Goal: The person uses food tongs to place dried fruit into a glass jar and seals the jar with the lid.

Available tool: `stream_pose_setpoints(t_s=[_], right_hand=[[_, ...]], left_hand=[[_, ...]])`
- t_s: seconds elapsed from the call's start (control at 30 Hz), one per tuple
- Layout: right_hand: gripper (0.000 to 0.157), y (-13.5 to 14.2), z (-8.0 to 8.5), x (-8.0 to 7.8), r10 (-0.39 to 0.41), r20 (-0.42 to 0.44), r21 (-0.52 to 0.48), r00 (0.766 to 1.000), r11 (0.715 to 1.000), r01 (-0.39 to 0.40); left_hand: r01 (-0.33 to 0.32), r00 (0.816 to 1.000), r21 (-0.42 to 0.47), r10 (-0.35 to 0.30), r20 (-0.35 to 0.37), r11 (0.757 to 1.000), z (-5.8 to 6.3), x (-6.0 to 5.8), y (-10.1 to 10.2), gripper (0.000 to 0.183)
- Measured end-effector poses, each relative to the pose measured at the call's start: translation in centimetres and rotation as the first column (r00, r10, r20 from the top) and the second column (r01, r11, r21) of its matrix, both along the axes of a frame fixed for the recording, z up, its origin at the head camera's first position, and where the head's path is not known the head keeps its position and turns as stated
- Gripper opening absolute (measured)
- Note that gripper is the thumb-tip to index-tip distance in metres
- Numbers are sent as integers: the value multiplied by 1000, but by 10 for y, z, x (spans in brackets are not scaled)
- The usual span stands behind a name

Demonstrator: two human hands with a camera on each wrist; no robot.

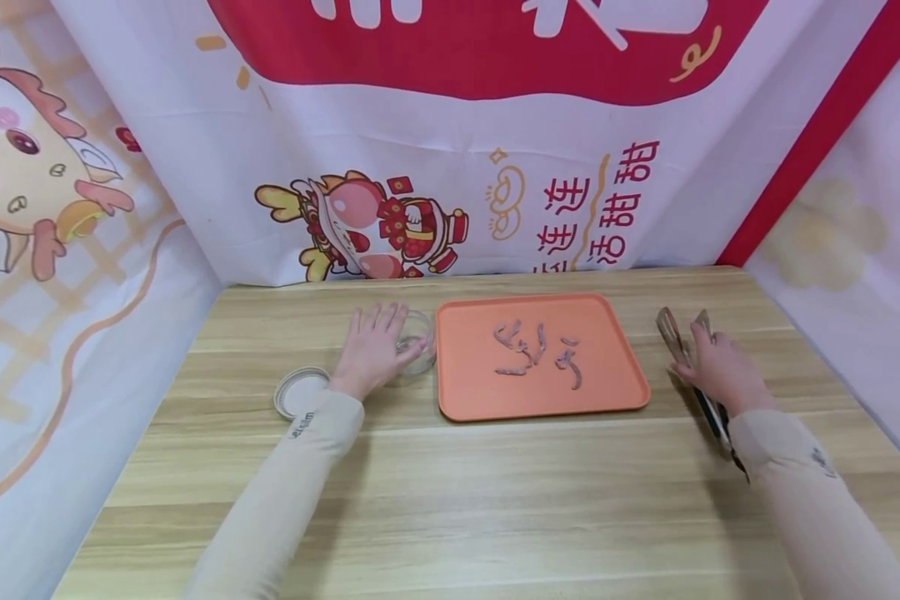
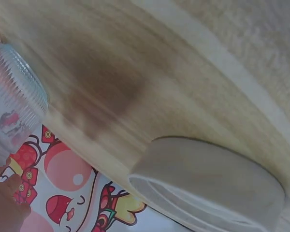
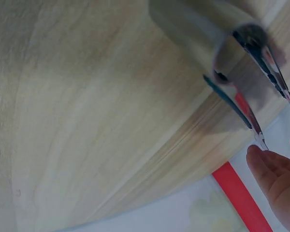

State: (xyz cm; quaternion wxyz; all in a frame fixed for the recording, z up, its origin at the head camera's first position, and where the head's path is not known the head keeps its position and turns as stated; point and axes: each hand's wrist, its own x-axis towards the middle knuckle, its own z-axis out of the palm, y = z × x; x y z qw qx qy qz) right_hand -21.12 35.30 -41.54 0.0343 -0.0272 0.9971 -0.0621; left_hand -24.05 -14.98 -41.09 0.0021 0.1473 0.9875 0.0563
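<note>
My left hand point(image 1: 372, 348) holds a clear glass jar point(image 1: 422, 360), thumb across its near side. In the left wrist view the ribbed jar point(image 2: 14, 96) is at the left edge, with fingers point(image 2: 5, 203) at its rim; what shows dark and red through the glass I cannot tell. My right hand point(image 1: 726, 375) grips metal tongs point(image 1: 672, 333) with dark handles, their arms spread, over the table's right side. The right wrist view shows fingertips point(image 3: 266, 162) on one arm of the tongs point(image 3: 242, 104). Between the hands, several greyish-pink worm-like strips point(image 1: 528, 358) lie on an orange tray point(image 1: 457, 392).
A round white lid point(image 1: 300, 392) lies on the wooden table point(image 1: 495, 500) left of my left hand, close to the sleeve. Printed cloth point(image 1: 435, 167) hangs behind the table and along both sides.
</note>
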Motion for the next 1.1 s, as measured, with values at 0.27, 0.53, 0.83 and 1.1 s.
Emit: stream_pose_setpoints(t_s=[0.27,0.53,0.83,1.1], right_hand=[[88,-1,4,2,-44,93,-15,995,999,46],[85,2,5,4,-34,158,-4,987,999,35],[75,5,-4,4,-37,60,-90,998,995,42],[61,6,-2,0,-8,-87,-158,996,987,-6]], left_hand=[[-21,1000,55,20,8,998,-2,2,1,81],[-20,1000,57,20,4,998,-3,3,2,81],[-23,1000,52,23,17,998,-4,0,3,81],[-26,999,58,24,28,998,-3,-1,2,81]])
